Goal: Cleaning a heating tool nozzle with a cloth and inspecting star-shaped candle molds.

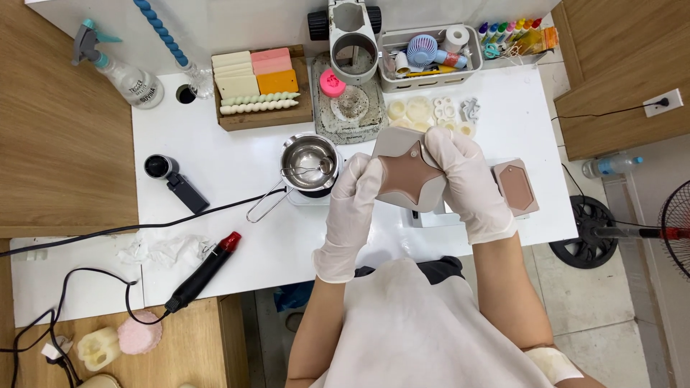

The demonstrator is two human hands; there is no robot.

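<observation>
Near the front left edge of the white table a black heat tool with a red tip is laid. A steel melting pot is stood at the table's centre. The grey silicone mould, filled with a brown star-shaped casting, is held above the front centre edge. It is grasped by the gloved left hand at its left side and by the gloved right hand at its right. For clean release, the walls should be flexed evenly outward. A second filled mould is set near the right edge.
</observation>
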